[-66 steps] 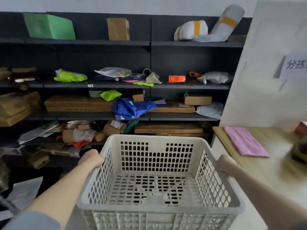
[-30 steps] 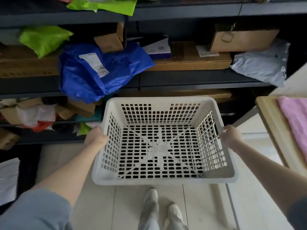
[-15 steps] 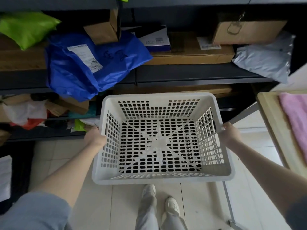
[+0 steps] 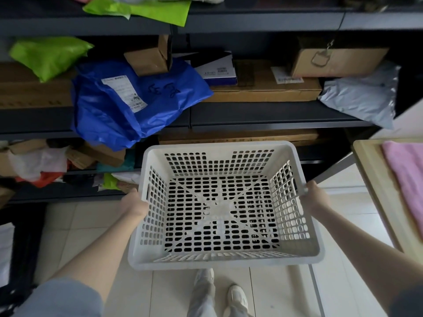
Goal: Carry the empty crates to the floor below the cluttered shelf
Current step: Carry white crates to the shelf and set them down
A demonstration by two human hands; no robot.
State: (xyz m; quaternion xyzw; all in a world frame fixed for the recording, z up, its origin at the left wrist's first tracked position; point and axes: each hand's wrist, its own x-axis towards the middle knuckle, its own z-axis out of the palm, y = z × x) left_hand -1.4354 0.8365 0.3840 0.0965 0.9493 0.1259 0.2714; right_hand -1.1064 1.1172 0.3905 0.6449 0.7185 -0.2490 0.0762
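Note:
An empty white perforated plastic crate (image 4: pixel 219 261) hangs in the air in front of me, above the tiled floor (image 4: pixel 75 227). My left hand (image 4: pixel 135 205) grips its left rim and my right hand (image 4: pixel 314 199) grips its right rim. The crate's far edge is close to the lower boards of the dark cluttered shelf (image 4: pixel 263 116). Nothing lies inside the crate. My feet show below its near edge.
The shelf holds a blue mailer bag (image 4: pixel 128 104), green bags (image 4: pixel 45 56), cardboard boxes (image 4: pixel 336 62) and a grey mailer (image 4: pixel 361 99). A wooden table (image 4: pixel 375 184) with a pink cloth (image 4: pixel 407 177) stands at the right. Dark items lie on the floor at left.
I have walked up to the shelf and tilted my view down. The crate has come lower, held in both hands the whole time.

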